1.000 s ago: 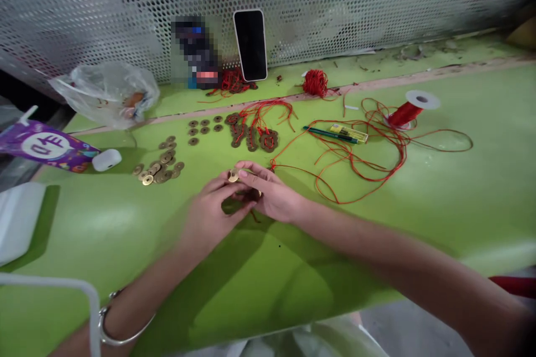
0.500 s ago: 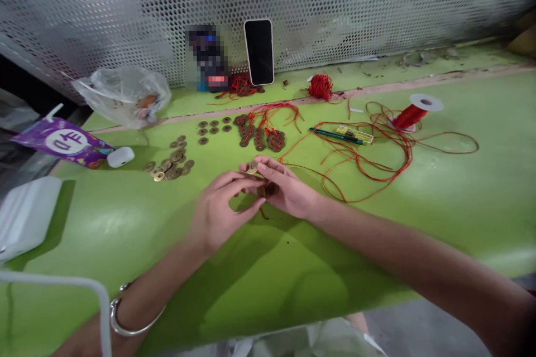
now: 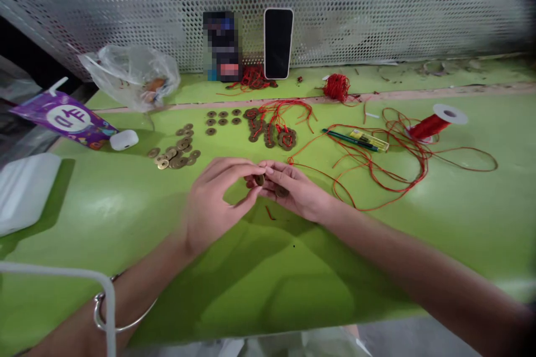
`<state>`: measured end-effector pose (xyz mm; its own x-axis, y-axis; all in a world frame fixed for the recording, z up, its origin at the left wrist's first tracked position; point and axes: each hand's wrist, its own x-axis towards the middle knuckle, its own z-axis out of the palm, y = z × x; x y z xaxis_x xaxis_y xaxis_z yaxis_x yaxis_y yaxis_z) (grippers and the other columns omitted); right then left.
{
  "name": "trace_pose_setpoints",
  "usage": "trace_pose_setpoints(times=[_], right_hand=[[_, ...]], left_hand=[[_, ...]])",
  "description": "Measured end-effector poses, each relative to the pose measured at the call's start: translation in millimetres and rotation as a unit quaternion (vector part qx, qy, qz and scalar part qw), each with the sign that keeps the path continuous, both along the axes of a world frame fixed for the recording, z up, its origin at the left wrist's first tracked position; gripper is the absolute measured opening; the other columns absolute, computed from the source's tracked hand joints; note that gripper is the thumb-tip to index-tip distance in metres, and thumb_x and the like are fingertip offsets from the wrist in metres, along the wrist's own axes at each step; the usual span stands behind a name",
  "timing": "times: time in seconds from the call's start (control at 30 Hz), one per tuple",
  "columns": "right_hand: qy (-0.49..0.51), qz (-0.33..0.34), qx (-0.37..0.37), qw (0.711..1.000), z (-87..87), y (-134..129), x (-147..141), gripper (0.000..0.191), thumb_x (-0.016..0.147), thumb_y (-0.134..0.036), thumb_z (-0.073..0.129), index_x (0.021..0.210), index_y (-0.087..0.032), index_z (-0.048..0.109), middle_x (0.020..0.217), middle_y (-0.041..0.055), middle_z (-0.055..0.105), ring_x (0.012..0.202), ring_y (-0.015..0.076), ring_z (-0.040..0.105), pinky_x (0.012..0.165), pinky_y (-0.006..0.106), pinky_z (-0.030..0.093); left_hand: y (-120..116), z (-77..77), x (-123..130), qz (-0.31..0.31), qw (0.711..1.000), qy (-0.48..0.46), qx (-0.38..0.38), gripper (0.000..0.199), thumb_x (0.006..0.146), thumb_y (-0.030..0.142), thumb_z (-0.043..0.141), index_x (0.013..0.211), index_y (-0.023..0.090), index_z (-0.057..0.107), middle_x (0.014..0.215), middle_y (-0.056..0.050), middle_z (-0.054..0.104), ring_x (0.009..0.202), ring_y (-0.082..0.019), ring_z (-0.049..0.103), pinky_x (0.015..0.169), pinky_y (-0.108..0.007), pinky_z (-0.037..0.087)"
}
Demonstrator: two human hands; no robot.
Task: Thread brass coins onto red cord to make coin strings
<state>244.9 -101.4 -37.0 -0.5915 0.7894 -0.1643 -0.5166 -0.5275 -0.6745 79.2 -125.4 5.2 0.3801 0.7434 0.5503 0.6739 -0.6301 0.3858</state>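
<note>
Two hand-held items. Change: the bright coin shown at the right fingertips half a second ago is now hidden or shifted; handling is judged unfinished. Tilted coin [image 3: 260, 179]: clamped between thumb and fingers of the left hand [image 3: 213, 195]. Second coin [image 3: 282, 191]: cradled by the curled fingers of the right hand [image 3: 298, 192].

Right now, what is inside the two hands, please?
One coin shows between the left hand and the right hand; a darker round piece, probably another coin, shows below the right thumb. The fingers cover the rest, so how many coins are there cannot be told.
</note>
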Motion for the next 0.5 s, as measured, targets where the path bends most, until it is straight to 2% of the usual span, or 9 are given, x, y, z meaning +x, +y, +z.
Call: trace_pose_setpoints(times=[0.23,0.5], right_hand=[[-0.017,0.002,0.029,0.999,0.0,-2.1,0.3,0.03,0.074,-0.038,0.075,0.091,-0.019,0.061,0.088,0.0024,0.069,0.082,0.0109,0.066,0.086,0.026,0.051],[-0.01,0.009,0.032,0.999,3.3,-3.2,1.1,0.027,0.075,-0.034,0.075,0.095,-0.019,0.064,0.094,0.0024,0.07,0.081,0.0081,0.066,0.083,0.02,0.051]], left_hand=[[-0.8,-0.7,-0.5,0.015,1.0,-0.006,-0.002,0.028,0.08,0.013,0.065,0.104,0.025,0.061,0.096,-0.001,0.068,0.089,-0.018,0.062,0.078,-0.033,0.052],[-0.1,-2.2,0.0,0.021,0.999,-0.027,0.007,0.023,0.08,0.015,0.067,0.101,0.024,0.062,0.091,0.0,0.066,0.084,-0.016,0.061,0.075,-0.031,0.051]])
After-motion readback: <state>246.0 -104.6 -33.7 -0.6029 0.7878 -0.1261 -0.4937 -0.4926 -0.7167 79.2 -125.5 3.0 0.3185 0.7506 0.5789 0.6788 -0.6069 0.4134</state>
